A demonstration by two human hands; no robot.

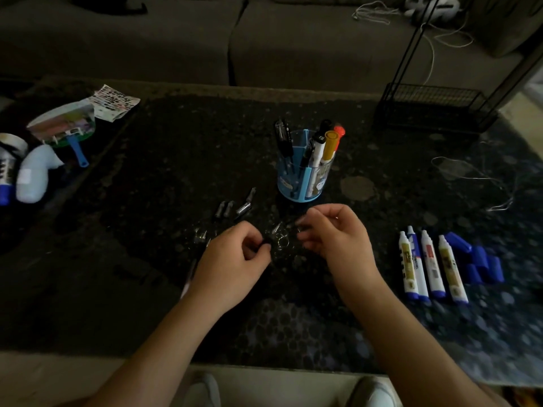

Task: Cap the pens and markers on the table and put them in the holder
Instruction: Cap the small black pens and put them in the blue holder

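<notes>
Pinching a small dark piece – probably a cap – your left hand (235,259) sits mid-frame below the holder (304,171); your right hand (335,233) hovers half-curled, contents unclear.

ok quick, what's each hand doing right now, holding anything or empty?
Left hand: fingers curled shut on a small dark object, too dim to identify.
Right hand: fingers loosely curled above the table; whether it holds anything cannot be told.
</notes>
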